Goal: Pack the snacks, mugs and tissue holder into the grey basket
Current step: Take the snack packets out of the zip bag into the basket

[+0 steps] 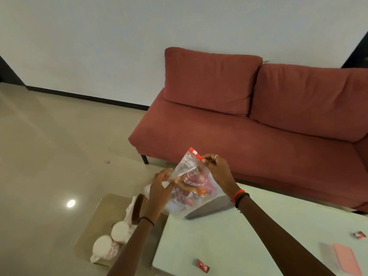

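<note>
I pinch the snack bag (pixel 191 186) upright: right hand (pixel 218 176) at its seal, left hand (pixel 159 188) at its side, directly above the grey basket (pixel 211 206).

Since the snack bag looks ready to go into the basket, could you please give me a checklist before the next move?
1. Right hand pinches the red seal of the clear snack bag: ok.
2. Left hand steadies the bag's side: ok.
3. Seal fully shut: cannot tell.
4. Grey basket under the bag, opening free: cannot tell, bag hides it.
5. Two mugs not yet packed, on the low table: ok.
</note>
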Available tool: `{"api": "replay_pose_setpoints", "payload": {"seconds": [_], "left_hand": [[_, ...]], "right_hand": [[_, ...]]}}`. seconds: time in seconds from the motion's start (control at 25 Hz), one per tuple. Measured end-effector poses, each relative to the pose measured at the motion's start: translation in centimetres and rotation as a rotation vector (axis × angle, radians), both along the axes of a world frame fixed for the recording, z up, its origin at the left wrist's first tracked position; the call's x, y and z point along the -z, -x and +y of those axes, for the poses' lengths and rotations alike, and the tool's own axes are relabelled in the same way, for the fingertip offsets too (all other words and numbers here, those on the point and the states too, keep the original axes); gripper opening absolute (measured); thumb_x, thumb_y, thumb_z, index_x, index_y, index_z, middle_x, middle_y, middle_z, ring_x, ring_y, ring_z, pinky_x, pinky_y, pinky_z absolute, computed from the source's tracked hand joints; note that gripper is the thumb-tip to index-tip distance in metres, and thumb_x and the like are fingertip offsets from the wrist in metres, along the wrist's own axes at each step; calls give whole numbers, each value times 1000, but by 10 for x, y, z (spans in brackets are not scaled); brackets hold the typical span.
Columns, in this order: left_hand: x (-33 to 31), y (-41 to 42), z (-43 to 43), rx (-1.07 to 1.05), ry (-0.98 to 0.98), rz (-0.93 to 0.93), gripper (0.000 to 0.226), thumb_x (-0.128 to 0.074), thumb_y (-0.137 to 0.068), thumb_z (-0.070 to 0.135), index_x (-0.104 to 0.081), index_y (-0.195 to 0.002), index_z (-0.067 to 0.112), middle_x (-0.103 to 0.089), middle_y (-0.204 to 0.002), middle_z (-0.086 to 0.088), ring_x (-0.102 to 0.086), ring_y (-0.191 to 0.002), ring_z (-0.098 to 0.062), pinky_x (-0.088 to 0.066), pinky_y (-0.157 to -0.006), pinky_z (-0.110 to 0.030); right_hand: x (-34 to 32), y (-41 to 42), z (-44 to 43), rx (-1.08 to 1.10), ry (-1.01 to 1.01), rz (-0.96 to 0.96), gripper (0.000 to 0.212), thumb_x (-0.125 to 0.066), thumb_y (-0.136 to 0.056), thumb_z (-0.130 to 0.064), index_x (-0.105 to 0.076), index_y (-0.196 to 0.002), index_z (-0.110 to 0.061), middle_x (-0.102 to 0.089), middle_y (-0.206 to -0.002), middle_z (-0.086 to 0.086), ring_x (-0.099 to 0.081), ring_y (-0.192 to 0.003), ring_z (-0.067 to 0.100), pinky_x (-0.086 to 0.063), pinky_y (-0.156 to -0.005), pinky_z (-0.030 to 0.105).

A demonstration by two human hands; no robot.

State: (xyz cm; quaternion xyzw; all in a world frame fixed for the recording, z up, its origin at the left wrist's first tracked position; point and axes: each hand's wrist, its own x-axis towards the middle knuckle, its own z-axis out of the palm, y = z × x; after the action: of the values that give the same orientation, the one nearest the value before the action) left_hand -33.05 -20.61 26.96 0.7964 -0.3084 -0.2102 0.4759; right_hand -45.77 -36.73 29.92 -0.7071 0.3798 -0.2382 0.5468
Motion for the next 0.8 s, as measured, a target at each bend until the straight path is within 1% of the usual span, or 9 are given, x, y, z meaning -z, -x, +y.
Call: {"api": "replay_pose_setpoints", "payload": {"seconds": [0.08,0.12,0.2,0.24,0.32,0.48,0.56,0.68,0.8], "left_hand": [[-11,16,-8,76,70,-66,52,-65,-85,19,-47,-133,13,-52,-127,5,-50,-116,-7,-40,-94,-21],[-18,23,-14,110,88,-117,51,-64,-86,20,-47,-134,14,-52,-131,5,-48,-119,-6,-39,-99,-22],[-30,34,-25,149,102,-179,44,-61,-88,19,-51,-130,12,-57,-132,-2,-53,-121,-13,-43,-104,-30],[-36,39,-31,154,106,-178,39,-60,-89,18,-55,-127,10,-61,-129,-5,-56,-118,-17,-46,-103,-36],[-44,47,-40,173,106,-182,32,-58,-90,19,-60,-121,10,-65,-122,-7,-61,-113,-20,-50,-98,-44],[-51,61,-55,207,74,-328,30,-58,-90,26,-62,-117,16,-66,-121,-2,-60,-113,-17,-45,-99,-48],[-52,67,-61,222,59,-317,23,-58,-90,27,-65,-109,17,-70,-111,1,-64,-104,-15,-45,-97,-51],[-52,76,-63,240,46,-294,16,-57,-90,26,-66,-95,14,-73,-90,1,-68,-84,-16,-48,-90,-52],[-53,84,-61,279,54,-272,18,-57,-90,26,-64,-96,10,-73,-89,-5,-67,-82,-19,-52,-85,-48]], "right_hand": [[6,15,4,-45,68,52,12,-55,-92,-8,-66,-96,-6,-64,-89,-1,-56,-82,11,-44,-74,20],[8,22,6,-70,90,73,12,-54,-92,-7,-66,-96,-5,-63,-91,-1,-56,-84,12,-44,-74,19],[12,37,10,-85,111,91,13,-53,-92,-6,-66,-95,-5,-64,-91,0,-56,-84,12,-43,-71,14],[11,45,11,-78,109,91,14,-52,-91,-5,-66,-95,-5,-64,-90,-1,-56,-83,11,-43,-68,9],[8,59,7,-55,110,83,15,-51,-91,-3,-66,-94,-6,-64,-89,-2,-57,-80,9,-45,-65,4],[0,85,-4,-21,148,76,15,-53,-90,1,-66,-94,-4,-64,-92,1,-57,-83,12,-44,-66,1],[-2,95,-5,-10,175,67,12,-56,-90,0,-66,-96,-2,-63,-93,2,-58,-85,13,-43,-66,-1],[-2,106,-4,0,149,49,12,-58,-90,-5,-66,-99,-3,-64,-94,3,-57,-86,14,-45,-67,4],[0,112,3,-3,129,46,12,-59,-90,-6,-67,-99,-4,-64,-96,5,-58,-87,14,-44,-69,10]]}}
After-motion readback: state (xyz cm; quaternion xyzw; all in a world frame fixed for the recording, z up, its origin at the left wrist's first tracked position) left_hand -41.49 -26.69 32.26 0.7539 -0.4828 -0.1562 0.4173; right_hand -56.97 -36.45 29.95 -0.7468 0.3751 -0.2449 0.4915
